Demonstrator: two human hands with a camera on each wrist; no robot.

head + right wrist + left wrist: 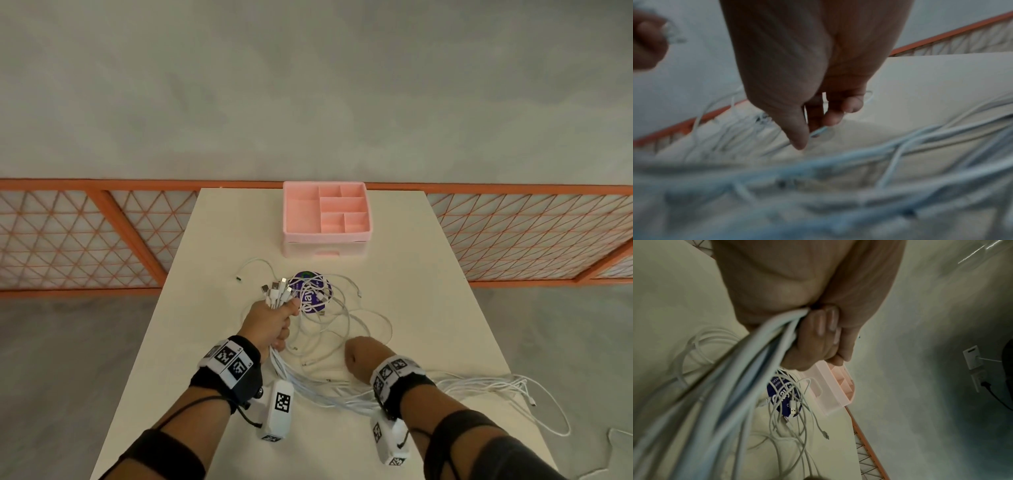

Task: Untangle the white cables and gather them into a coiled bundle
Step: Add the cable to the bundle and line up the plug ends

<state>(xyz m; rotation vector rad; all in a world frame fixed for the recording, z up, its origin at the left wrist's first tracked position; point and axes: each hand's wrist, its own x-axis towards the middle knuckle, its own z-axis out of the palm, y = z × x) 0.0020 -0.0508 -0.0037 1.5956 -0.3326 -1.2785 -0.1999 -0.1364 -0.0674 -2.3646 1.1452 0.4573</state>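
Note:
My left hand (270,322) grips a bunch of white cables (308,383), and their USB plugs (275,291) stick out above the fist. In the left wrist view the fingers (818,340) are curled round the strands (760,353). The gripped strands run back under my right wrist and hang off the table's right edge (496,387). A loose tangle of cables (342,318) lies between my hands. My right hand (363,356) points down at the table. In the right wrist view, that right hand (813,129) pinches one thin white cable end (821,130) between thumb and fingertips.
A round purple disc (313,294) lies under the tangle. Behind it, a pink compartment organiser (327,216) with a drawer stands at the far edge of the cream table (428,274). An orange lattice railing (102,240) runs past the table's far end.

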